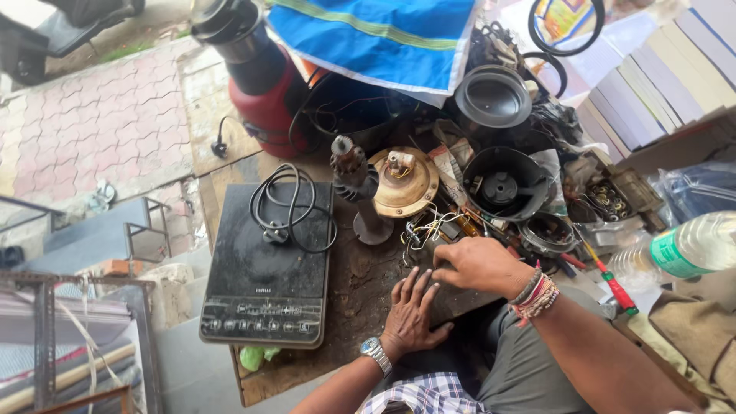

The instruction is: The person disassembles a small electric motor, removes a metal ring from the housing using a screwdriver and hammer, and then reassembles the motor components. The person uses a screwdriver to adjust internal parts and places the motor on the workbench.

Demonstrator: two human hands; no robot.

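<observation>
My left hand (412, 310) lies flat, fingers spread, on the worn wooden workbench (349, 299), with a metal watch on its wrist. My right hand (477, 263), with thread bands on its wrist, is curled with its fingers down among small parts and coloured wires (426, 228); whether it grips anything is hidden. Just beyond stand a motor rotor shaft (355, 188) upright on its base and a round brass-coloured motor plate (403, 181). A black induction cooktop (267, 264) with its coiled cord (291, 207) lies to the left of my hands.
A red and black mixer base (264, 84) stands at the back. Black round housings (503, 184), a lid (492, 95), a red-handled screwdriver (613, 285), a plastic bottle (686, 247) and stacked books (652, 77) crowd the right. Blue cloth (376, 34) hangs above. Paved ground lies left.
</observation>
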